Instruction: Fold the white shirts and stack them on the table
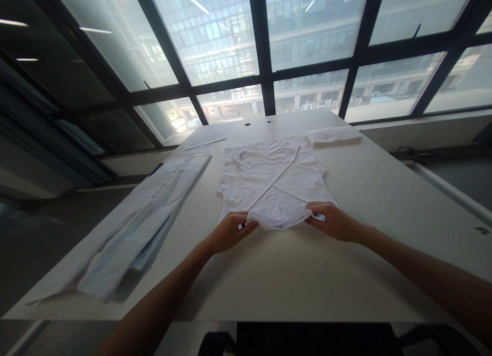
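A white T-shirt [271,179] lies flat in the middle of a pale table [292,274], its sides folded inward over the middle. My left hand [227,232] is closed on the near left corner of the shirt's edge. My right hand [333,221] is closed on the near right corner. Between the two hands the near edge curls up slightly from the table.
A long pale garment [138,223] lies stretched along the table's left side. A folded white stack [333,136] sits at the far right, and a sheet of paper [205,139] at the far left. Large windows stand behind the table. A dark chair back [311,340] shows below.
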Motion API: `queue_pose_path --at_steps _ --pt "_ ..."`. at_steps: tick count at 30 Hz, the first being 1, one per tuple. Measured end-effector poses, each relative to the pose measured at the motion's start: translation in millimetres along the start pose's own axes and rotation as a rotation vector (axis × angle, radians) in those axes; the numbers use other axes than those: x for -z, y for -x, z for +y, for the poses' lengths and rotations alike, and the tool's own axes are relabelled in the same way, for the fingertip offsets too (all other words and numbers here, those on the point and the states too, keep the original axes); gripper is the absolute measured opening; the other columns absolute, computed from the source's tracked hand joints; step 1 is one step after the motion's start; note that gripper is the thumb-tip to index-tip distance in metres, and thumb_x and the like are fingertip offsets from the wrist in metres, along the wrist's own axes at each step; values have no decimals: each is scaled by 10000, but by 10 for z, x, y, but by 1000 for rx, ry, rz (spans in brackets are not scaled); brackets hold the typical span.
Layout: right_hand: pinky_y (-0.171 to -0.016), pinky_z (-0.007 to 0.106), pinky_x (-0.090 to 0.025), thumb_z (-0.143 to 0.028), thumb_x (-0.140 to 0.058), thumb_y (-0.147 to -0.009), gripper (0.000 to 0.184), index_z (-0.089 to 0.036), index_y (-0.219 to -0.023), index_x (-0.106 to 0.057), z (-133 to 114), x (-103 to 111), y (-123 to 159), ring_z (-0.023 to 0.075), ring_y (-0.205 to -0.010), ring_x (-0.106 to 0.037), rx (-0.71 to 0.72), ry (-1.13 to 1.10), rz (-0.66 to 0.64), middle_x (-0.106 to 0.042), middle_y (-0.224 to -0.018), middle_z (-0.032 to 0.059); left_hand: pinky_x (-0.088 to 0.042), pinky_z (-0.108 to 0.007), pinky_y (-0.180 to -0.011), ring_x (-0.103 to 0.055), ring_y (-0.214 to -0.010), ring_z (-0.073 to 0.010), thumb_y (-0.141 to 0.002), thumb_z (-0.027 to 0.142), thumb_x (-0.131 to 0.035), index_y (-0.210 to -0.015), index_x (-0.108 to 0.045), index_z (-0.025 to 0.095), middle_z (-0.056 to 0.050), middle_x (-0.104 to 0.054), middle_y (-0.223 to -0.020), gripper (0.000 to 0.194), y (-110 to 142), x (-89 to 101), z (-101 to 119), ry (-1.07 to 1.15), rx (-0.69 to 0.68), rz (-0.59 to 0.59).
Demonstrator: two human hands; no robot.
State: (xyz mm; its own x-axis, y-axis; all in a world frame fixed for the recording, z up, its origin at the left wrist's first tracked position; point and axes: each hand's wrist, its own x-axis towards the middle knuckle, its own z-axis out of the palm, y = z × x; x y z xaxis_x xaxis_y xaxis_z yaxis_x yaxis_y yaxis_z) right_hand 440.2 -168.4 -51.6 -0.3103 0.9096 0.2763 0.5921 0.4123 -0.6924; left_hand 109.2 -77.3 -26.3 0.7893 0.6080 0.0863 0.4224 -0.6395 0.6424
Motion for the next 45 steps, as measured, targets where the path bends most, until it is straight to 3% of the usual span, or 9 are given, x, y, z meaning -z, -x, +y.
queue_pose_path --at_steps 6,11,15,20,25,30,38,42,45 --pt "-551 254 -337 -408 -596 -928 242 -184 -847 -638 124 -191 -57 133 -563 -482 -270 -55 204 -565 -596 -44 -357 -202 -491 -501 -500 -102 -934 547 -571 -672 -529 182 32 -535 -564 451 -52 -109 -141 181 290 59" --pt "-638 261 -423 -310 -626 -908 412 -207 -1306 -592 119 -260 -82 158 -646 -602 -300 68 269 -666 -708 -37 -366 -198 -477 -493 -479 -104 -843 436 -670 -1119 -550 184 89 -543 -596 392 -74 -146 -175 273 374 117" --pt "-708 297 -485 -247 -603 -935 359 -222 -1293 -620 62 -270 -73 200 -772 -660 -257 413 283 -708 -844 23 -431 -233 -566 -535 -544 -126 -849 320 -676 -1395 -488 199 88 -563 -627 591 -44 -131 -131 -29 291 188" --pt "-1013 450 -495 -265 -502 -1019 300 -180 -1259 -661 -112 -289 -67 282 -1179 -606 75 539 264 -678 -1239 149 -505 -397 -956 -654 -1055 -235 -982 335 -570 -1307 -644 226 -89 -695 -1128 351 -27 -151 23 -411 -28 302" --pt "-1240 545 -249 -348 -500 -1028 635 -180 -1613 -316 -185 -413 -60 281 -1547 -243 234 488 -46 -342 -1648 158 -176 -533 -1260 -244 -1554 -278 -1057 453 -453 -1626 -260 252 -114 -337 -1657 633 -78 -308 75 -511 -254 -28" --pt "-1272 526 -132 -489 -474 -1035 741 -168 -1647 -208 -107 -413 -20 275 -1576 -114 161 462 -274 -199 -1686 169 -125 -538 -1270 -109 -1582 -276 -1055 552 -402 -1658 -83 270 -105 -162 -1706 738 -76 -361 -21 -509 -219 -214" --pt "-1255 476 -227 -386 -429 -1059 584 -118 -1577 -389 -108 -364 -1 283 -1536 -281 121 566 -224 -353 -1633 187 -187 -509 -1261 -26 -1572 -328 -1029 609 -420 -1650 -163 195 -170 -65 -1702 790 -15 -329 -35 -550 -133 -219" --pt "-1242 499 -237 -149 -383 -1022 484 -100 -1485 -512 -146 -350 2 286 -1503 -349 170 686 -167 -485 -1554 185 -239 -527 -1247 -89 -1568 -344 -1016 601 -464 -1630 -244 161 -195 -135 -1690 786 -3 -315 -4 -524 -127 -191" --pt "-1231 518 -240 -232 -448 -1030 404 -101 -1372 -619 -240 -285 -3 314 -1441 -425 184 726 -128 -587 -1441 195 -331 -481 -1228 -285 -1539 -283 -1040 514 -471 -1593 -359 221 -134 -331 -1651 636 -21 -214 38 -400 -166 -92"
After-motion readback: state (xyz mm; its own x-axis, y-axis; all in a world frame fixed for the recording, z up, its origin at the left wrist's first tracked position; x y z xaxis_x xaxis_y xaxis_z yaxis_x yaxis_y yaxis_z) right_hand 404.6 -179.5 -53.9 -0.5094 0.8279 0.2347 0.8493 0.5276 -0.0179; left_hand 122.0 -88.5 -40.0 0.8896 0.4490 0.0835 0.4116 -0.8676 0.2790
